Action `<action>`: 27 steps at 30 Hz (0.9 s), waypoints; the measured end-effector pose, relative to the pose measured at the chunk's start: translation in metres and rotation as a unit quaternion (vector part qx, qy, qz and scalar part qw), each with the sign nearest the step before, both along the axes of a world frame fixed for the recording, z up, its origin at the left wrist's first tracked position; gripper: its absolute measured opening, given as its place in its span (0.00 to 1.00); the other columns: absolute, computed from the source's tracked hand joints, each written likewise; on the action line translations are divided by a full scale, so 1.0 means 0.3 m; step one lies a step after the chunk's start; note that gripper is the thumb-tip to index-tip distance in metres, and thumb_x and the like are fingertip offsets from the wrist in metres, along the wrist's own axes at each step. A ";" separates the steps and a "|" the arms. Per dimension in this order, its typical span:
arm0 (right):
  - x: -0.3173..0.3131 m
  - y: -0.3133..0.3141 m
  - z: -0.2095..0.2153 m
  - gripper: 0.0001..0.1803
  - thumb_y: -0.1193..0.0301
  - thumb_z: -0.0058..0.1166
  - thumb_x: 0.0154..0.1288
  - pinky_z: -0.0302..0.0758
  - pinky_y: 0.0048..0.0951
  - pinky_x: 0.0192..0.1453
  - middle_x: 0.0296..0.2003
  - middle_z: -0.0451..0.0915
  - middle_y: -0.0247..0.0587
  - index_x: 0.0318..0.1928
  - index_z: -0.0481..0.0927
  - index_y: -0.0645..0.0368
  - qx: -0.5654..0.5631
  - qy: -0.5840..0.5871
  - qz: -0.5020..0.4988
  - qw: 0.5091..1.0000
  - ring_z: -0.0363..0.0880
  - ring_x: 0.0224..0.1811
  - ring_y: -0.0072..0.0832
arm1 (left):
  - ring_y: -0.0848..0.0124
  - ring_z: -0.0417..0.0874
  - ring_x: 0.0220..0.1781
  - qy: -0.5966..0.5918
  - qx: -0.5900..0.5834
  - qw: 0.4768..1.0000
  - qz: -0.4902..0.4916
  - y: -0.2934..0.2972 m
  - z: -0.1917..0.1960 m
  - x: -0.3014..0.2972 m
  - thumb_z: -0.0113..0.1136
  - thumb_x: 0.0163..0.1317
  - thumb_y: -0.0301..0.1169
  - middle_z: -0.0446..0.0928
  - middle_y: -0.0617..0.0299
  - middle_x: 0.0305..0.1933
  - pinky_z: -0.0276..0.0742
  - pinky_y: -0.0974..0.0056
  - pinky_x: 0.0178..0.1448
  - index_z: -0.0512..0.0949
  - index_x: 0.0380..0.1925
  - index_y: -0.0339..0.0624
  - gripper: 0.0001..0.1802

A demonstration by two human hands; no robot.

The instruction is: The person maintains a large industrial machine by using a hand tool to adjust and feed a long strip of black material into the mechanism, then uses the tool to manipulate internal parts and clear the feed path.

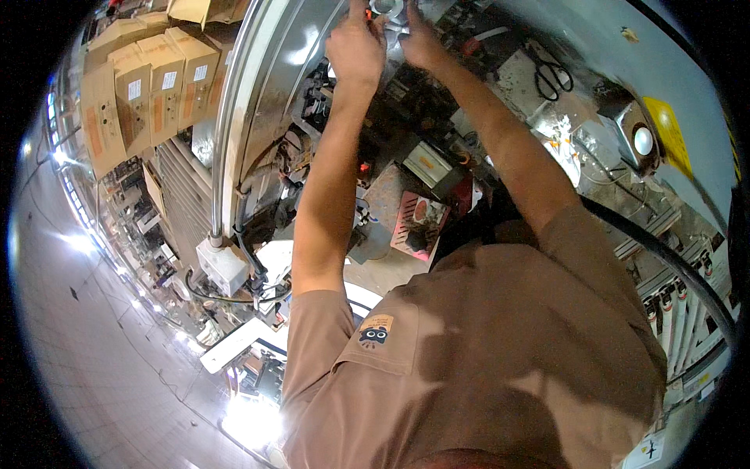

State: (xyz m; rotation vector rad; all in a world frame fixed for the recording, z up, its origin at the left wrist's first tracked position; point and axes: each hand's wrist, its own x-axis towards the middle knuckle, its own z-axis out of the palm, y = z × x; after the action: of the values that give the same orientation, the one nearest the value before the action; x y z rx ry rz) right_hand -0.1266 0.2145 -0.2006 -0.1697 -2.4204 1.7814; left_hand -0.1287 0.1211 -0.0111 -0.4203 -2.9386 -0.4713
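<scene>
Both my arms reach far forward to the top of the view. My left hand (pixel 355 47) and my right hand (pixel 418 39) close around a shiny metal part (pixel 388 9) with a round ring, at the upper edge of a machine. Fingers of both hands touch it; the picture's rim cuts most of the part off. Below my hands lies the dark machine body (pixel 406 102) with cables and small parts. My brown short-sleeved shirt (pixel 484 344) fills the lower middle.
A curved steel panel (pixel 266 94) runs down the left of the machine. Stacked cardboard boxes (pixel 148 86) stand at the upper left. Black scissors (pixel 553 76) lie on a bench at the upper right, near a yellow label (pixel 672 133). A thick black hose (pixel 672 258) crosses at right.
</scene>
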 end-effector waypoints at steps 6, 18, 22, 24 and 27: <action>0.152 -0.021 0.092 0.42 0.75 0.51 0.72 0.67 0.52 0.78 0.74 0.64 0.66 0.82 0.50 0.57 0.171 0.043 0.105 0.979 0.65 0.76 0.57 | 0.36 0.83 0.38 -0.015 -0.022 0.998 0.055 -0.089 0.002 0.046 0.63 0.70 0.35 0.83 0.41 0.33 0.76 0.36 0.40 0.73 0.43 0.41 0.12; 0.123 -0.024 0.095 0.38 0.70 0.51 0.75 0.66 0.48 0.78 0.74 0.66 0.61 0.81 0.55 0.54 0.088 -0.043 0.171 0.980 0.68 0.75 0.57 | 0.35 0.83 0.38 -0.015 -0.019 0.999 0.040 -0.102 0.013 0.037 0.63 0.69 0.35 0.82 0.39 0.32 0.76 0.36 0.41 0.72 0.44 0.41 0.12; -0.004 0.030 0.019 0.42 0.74 0.52 0.71 0.60 0.46 0.81 0.78 0.56 0.65 0.82 0.51 0.59 -0.023 -0.052 -0.017 0.998 0.56 0.81 0.57 | 0.41 0.86 0.41 0.043 0.007 0.999 -0.014 -0.037 -0.009 0.013 0.69 0.66 0.37 0.85 0.45 0.37 0.80 0.41 0.42 0.74 0.42 0.42 0.15; 0.021 -0.053 0.039 0.45 0.76 0.54 0.67 0.68 0.47 0.76 0.72 0.64 0.70 0.81 0.52 0.58 -0.060 0.045 -0.075 0.994 0.67 0.74 0.58 | 0.41 0.86 0.42 0.025 -0.016 0.999 -0.020 -0.019 -0.045 -0.012 0.68 0.66 0.37 0.85 0.46 0.38 0.80 0.40 0.43 0.74 0.42 0.42 0.15; 0.113 -0.081 0.084 0.48 0.78 0.55 0.64 0.64 0.51 0.79 0.74 0.61 0.70 0.82 0.48 0.59 -0.026 0.006 0.043 0.999 0.61 0.77 0.63 | 0.40 0.86 0.42 0.042 -0.018 0.999 -0.018 -0.063 -0.048 -0.012 0.68 0.66 0.36 0.85 0.46 0.38 0.79 0.39 0.43 0.74 0.44 0.44 0.14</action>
State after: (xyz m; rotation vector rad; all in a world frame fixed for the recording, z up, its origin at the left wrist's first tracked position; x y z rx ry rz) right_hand -0.0926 0.1902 -0.1755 -0.0602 -2.4108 1.8762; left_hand -0.1322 0.1022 -0.0254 -0.4864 -2.8662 -0.3945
